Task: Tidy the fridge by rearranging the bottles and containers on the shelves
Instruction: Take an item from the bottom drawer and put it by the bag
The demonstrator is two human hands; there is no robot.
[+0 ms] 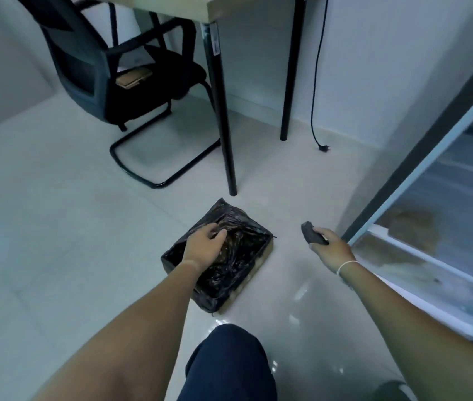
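A cardboard box lined with a black plastic bag (229,270) sits on the pale floor in front of me. My left hand (204,246) rests on the bag's upper left edge, fingers pinching the plastic. My right hand (330,250) hovers to the right of the box, closed around a small dark grey lump (312,233). The open fridge (443,227) stands at the right, with its glass shelves and a brownish stain on one shelf. No bottles or containers are in view.
A black office chair (119,79) stands at the back left beside a wooden desk with black legs (223,117). A black power cord with a plug (323,147) hangs along the white wall. My knee (229,363) is low in the middle.
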